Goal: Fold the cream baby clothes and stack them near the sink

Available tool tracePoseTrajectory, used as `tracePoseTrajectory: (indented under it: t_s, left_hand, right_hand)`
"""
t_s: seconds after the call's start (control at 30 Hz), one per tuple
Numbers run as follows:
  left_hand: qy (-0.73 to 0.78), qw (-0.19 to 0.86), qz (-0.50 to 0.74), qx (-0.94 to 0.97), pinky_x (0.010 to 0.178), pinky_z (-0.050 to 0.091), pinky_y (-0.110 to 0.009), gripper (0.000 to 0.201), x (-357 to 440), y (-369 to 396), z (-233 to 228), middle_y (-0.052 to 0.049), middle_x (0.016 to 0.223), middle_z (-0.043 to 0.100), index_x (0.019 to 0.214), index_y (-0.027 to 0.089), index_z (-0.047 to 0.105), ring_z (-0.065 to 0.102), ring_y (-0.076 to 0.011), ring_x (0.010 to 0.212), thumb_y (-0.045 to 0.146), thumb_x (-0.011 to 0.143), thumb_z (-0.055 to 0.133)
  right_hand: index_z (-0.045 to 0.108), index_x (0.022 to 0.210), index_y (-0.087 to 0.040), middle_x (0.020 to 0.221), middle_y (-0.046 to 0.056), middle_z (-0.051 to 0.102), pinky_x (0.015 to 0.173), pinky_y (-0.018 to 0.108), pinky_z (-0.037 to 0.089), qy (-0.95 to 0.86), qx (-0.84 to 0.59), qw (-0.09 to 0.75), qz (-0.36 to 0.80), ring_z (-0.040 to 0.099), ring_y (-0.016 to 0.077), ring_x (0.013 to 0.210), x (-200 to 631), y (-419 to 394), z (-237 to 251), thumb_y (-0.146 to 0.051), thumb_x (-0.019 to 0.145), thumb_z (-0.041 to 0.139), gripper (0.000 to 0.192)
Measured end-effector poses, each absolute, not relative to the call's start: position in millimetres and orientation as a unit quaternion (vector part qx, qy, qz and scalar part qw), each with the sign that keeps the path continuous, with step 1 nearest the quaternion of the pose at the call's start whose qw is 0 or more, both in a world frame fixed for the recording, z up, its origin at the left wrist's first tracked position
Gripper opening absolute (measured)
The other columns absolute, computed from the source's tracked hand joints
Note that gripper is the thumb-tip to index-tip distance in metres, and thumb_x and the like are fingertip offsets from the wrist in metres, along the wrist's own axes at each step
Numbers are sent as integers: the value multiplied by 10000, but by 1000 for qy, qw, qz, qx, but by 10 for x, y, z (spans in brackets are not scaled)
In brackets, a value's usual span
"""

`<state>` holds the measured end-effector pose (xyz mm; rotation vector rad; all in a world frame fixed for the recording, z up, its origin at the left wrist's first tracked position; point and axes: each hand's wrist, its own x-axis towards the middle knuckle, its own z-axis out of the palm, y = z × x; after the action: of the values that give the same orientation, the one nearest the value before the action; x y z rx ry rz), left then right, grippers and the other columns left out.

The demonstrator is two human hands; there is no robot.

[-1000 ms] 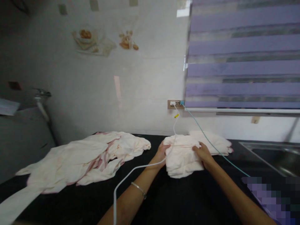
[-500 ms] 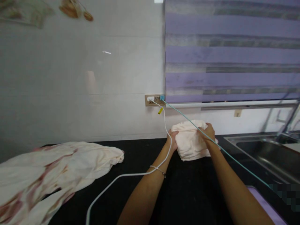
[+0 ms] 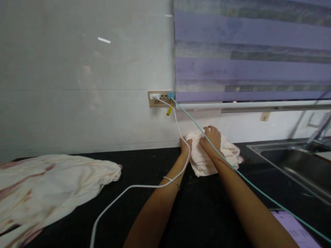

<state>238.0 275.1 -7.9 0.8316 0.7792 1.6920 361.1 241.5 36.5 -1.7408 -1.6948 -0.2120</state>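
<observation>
A folded cream cloth point(image 3: 201, 159) with reddish print at its right end lies on the black countertop, close against the wall. My left hand point(image 3: 185, 146) grips its left edge, thumb on top and the other fingers partly hidden. On the upper face of the cloth rests my right hand point(image 3: 212, 139), its fingers apart and pressing down. A larger, loosely spread cream garment point(image 3: 64, 182) with reddish-brown markings lies at the left on the counter.
A white cable point(image 3: 131, 186) and a teal cable point(image 3: 248, 184) run from the wall socket point(image 3: 161, 99) across the view, passing in front of my arms. A phone point(image 3: 293, 227) lies at the lower right. Further right is a metal sink point(image 3: 292, 165). A purple striped blind point(image 3: 245, 69) hangs above.
My right hand has moved left from the right side of the cloth onto its top. The cloth's right part now lies lower and spreads out. The view has shifted slightly.
</observation>
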Motion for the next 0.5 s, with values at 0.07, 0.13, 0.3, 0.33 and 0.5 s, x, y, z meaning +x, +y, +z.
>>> tracePoseTrajectory:
  t_s: [0.07, 0.13, 0.3, 0.33, 0.5]
  left_hand:
    - [348, 472, 726, 359, 1165, 338, -379, 554, 2395, 2712, -48, -118, 1284, 614, 1110, 192, 566, 476, -298, 1379, 57, 593, 712]
    - [353, 413, 732, 411, 1218, 258, -365, 526, 2423, 2654, -51, -132, 1328, 580, 1098, 192, 598, 428, -298, 1412, 29, 607, 696]
    - [350, 327, 695, 537, 1234, 239, -416, 455, 2439, 2574, -159, -150, 1291, 587, 1124, 195, 636, 472, -329, 1345, 36, 697, 637]
    - [351, 332, 691, 537, 1232, 239, -412, 459, 2426, 2577, -175, -157, 1300, 586, 1127, 197, 638, 470, -334, 1344, 32, 699, 634]
    - [353, 348, 689, 529, 1212, 256, -410, 458, 2348, 2613, -197, -192, 1299, 595, 1108, 197, 665, 475, -365, 1335, 38, 680, 632]
  right_hand:
    - [596, 1330, -175, 1382, 208, 560, 1136, 558, 259, -673, -655, 334, -78, 395, 391, 1332, 3445, 2373, 248, -261, 853, 572, 486]
    - [636, 1274, -174, 1292, 198, 627, 1149, 522, 246, -692, -643, 321, -76, 449, 361, 1291, 3356, 2322, 109, -268, 884, 545, 412]
    - [624, 1305, -159, 1381, 203, 597, 1189, 495, 183, -711, -634, 284, -108, 428, 338, 1362, 3351, 2276, -99, -264, 979, 400, 409]
    - [615, 1322, -164, 1394, 198, 591, 1197, 498, 171, -705, -637, 289, -113, 412, 340, 1381, 3352, 2280, -107, -284, 990, 391, 418]
    - [621, 1336, -172, 1433, 203, 571, 1225, 547, 120, -687, -637, 337, -88, 369, 372, 1434, 3312, 2338, -142, -346, 983, 435, 435]
